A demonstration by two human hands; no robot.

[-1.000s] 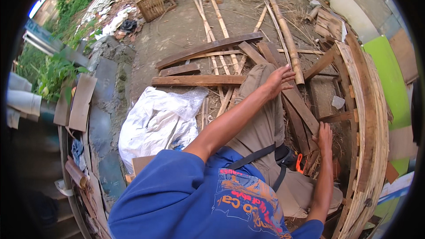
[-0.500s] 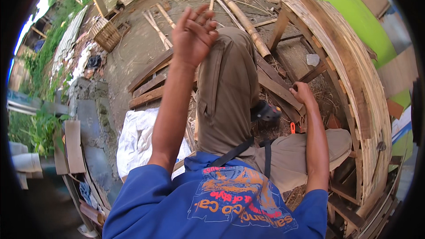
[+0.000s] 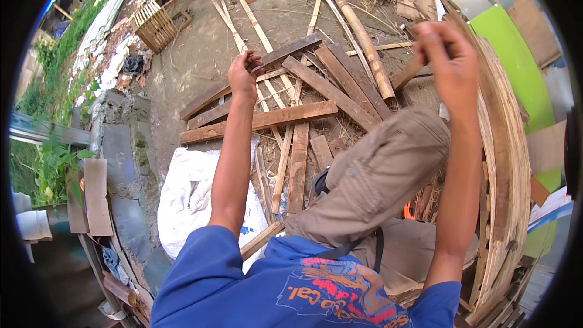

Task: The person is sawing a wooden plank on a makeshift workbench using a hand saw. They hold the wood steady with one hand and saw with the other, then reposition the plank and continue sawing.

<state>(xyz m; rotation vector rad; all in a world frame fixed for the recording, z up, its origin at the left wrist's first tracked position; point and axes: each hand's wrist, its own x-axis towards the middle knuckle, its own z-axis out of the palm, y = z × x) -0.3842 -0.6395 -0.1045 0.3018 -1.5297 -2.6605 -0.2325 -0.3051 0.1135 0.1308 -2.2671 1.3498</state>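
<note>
My left hand [image 3: 244,77] is raised over a stack of brown wooden planks, its fingers curled inward. A small thin bit shows at its fingertips, too small to name. My right hand [image 3: 448,51] is lifted at the right, fingers bent and a little blurred; whatever is in them, if anything, is hidden. Below my left hand, one brown plank [image 3: 273,118] lies across others, with a slanting plank [image 3: 331,92] on its right. My bent knee [image 3: 388,158] rises between the planks and my right forearm. Something orange [image 3: 407,210] shows beside my leg.
A bamboo pole [image 3: 358,30] lies on the dirt ahead. Slatted wood and bamboo [image 3: 507,146] stand along the right. On the left are a white sack [image 3: 188,197], a rough block wall [image 3: 121,164] and a slatted crate [image 3: 155,29].
My right hand has risen from low beside the planks. My left hand has come down slightly, its fingers now more curled. My raised knee has swung right, exposing more planks.
</note>
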